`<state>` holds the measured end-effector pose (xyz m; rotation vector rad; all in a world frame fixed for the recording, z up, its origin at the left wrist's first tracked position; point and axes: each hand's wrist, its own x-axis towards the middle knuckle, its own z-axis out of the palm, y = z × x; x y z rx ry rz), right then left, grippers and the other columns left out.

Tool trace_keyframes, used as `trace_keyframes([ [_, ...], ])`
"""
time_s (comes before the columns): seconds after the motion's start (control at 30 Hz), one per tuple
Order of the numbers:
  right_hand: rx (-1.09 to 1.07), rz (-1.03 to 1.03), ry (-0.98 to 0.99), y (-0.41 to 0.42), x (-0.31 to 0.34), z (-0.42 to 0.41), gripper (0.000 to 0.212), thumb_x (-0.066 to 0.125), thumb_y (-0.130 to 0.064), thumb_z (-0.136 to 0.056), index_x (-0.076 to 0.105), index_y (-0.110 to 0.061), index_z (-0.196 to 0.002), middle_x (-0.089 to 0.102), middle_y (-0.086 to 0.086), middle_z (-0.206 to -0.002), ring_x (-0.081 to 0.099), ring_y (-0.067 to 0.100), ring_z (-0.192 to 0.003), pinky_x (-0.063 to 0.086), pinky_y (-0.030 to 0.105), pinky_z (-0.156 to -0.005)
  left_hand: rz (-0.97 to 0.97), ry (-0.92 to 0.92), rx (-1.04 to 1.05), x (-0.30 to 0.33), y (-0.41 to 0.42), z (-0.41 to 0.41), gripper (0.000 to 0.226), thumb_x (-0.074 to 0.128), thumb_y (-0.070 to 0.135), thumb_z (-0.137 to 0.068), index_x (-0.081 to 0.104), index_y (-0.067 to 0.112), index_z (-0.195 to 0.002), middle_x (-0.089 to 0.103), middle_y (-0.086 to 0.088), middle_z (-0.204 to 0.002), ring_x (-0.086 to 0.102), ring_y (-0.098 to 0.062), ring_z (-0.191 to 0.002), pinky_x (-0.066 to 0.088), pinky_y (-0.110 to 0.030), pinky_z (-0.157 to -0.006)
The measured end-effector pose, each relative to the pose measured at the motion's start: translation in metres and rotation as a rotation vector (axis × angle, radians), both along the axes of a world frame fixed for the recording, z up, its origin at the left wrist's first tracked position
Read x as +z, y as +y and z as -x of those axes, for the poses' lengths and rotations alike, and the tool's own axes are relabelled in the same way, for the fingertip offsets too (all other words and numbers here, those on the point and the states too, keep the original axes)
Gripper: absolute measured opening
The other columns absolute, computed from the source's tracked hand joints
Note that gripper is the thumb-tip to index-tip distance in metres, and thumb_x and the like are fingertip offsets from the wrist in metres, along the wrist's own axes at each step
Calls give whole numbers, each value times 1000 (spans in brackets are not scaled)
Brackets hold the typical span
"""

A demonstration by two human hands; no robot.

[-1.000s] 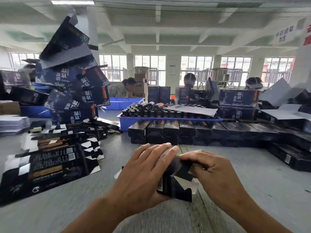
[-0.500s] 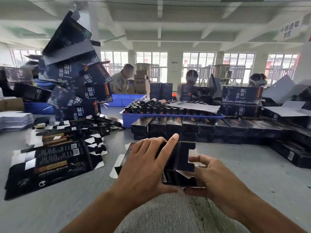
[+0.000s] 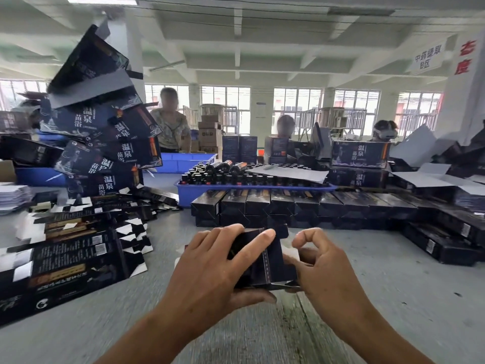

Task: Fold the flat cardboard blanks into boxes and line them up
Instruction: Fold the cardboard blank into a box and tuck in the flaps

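Half-formed box [image 3: 265, 261] held just above the tabletop [image 3: 393, 298], near its front edge. Left hand [image 3: 210, 269] grips the box body, fingers over top, thumb beneath. Right hand [image 3: 325, 271], fingers curled, works the end flap. Recommended: keep the body square, tuck the flap fully, then join the finished row [image 3: 301, 206] behind.

Grey table [image 3: 393, 298] bears flat blanks [image 3: 65, 261], folded boxes [image 3: 288, 206], blue tray [image 3: 199, 191]

Dark box [image 3: 265, 261] half-folded, held above table; finished boxes [image 3: 301, 206] rowed behind.
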<state>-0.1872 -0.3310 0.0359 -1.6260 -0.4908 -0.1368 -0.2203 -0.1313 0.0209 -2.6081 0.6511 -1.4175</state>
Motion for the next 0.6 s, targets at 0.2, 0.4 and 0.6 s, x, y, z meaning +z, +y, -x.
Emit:
trace_keyframes([
  [0.2, -16, 74, -197, -3, 2, 5, 36, 69, -18, -91, 59, -53, -93, 74, -24, -86, 75, 7, -78, 61, 25, -58, -30, -10, -13, 2, 0, 1, 73, 43, 76, -89, 36, 37, -149, 55, -8, -133, 58, -26, -111, 53, -42, -86],
  [0.4, -17, 102, -254, -2, 1, 9, 45, 64, -13, -96, 56, -56, -108, 74, -21, -98, 72, 0, -85, 57, 18, -61, -1, 59, 19, 6, -1, 8, 69, 39, 73, -90, 35, 39, -149, 55, -12, -135, 54, -27, -114, 53, -43, -87],
  [0.6, -37, 163, -340, -2, 2, 13, 46, 60, -13, -99, 54, -57, -111, 70, -25, -95, 71, 4, -81, 60, 24, -62, 89, 146, -22, 7, -3, 13, 68, 50, 68, -87, 39, 37, -147, 50, -10, -138, 53, -27, -118, 49, -41, -94],
])
